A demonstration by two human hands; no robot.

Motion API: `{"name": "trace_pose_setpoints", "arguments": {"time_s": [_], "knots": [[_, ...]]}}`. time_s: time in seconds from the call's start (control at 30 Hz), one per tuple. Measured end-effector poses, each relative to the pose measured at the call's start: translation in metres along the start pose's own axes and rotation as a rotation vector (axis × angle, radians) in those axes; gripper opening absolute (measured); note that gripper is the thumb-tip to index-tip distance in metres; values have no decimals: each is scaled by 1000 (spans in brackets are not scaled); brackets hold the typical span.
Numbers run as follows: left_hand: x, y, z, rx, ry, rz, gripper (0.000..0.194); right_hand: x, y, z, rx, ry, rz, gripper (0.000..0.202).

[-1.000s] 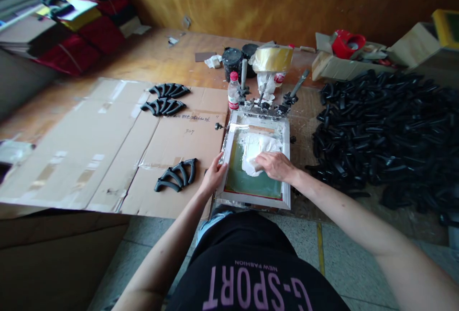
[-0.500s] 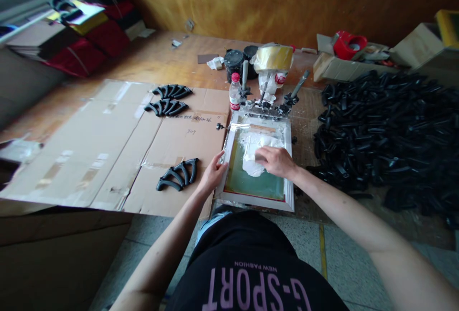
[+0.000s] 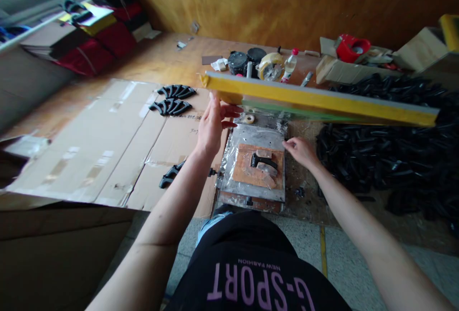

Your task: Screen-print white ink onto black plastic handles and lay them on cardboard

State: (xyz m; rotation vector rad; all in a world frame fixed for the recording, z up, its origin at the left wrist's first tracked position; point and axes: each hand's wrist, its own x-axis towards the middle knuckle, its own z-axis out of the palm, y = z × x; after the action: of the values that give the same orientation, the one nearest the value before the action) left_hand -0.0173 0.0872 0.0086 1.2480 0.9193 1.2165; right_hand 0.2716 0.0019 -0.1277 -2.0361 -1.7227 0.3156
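A frame with yellow edges (image 3: 322, 103) is tilted up over the far end of a grey metal base plate (image 3: 247, 135). My left hand (image 3: 214, 122) is at the frame's lower left corner, fingers apart, its thumb close to the edge; contact is hard to make out. On the plate lies an orange-brown board (image 3: 242, 165) with one black curved part (image 3: 264, 162) on it. Just right of the plate is my right hand (image 3: 299, 151), fingers pressed together; what they hold, if anything, is too small to tell.
Flat cardboard (image 3: 103, 144) with rows of black parts (image 3: 175, 92) lies to the left. A heap of black parts (image 3: 369, 167) covers the right side. Behind the frame stand black tubs (image 3: 237, 63) and a bottle (image 3: 289, 65). An open box (image 3: 337, 69) is at the back right.
The frame has swung up from lying flat, uncovering the plate and the black part. My left hand has risen with it, and my right hand has moved off the white paste to the right.
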Motion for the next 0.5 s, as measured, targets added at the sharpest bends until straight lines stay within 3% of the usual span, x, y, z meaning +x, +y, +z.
{"name": "trace_pose_setpoints", "arguments": {"time_s": [0.07, 0.13, 0.23, 0.3, 0.33, 0.4, 0.5], "knots": [[-6, -6, 8, -25, 62, -6, 57, -24, -19, 29, -90, -134, -104, 30], [-29, -21, 11, -40, 98, -97, 56, -38, -41, 44, -209, -219, -145, 22], [-84, -53, 11, 8, -130, -513, 60, -47, -71, 45, -270, -223, -84, 15], [-118, -71, 9, -19, -213, -717, 63, -52, -95, 43, -220, -160, -113, 17], [-130, -78, 8, -60, -188, -742, 62, -55, -109, 44, -185, -124, -169, 19], [-144, -86, -2, -132, 0, -673, 58, -62, -144, 53, -113, -84, -332, 21], [-150, -94, -44, -115, 347, -563, 53, -68, -199, 79, 9, -164, -588, 20]]}}
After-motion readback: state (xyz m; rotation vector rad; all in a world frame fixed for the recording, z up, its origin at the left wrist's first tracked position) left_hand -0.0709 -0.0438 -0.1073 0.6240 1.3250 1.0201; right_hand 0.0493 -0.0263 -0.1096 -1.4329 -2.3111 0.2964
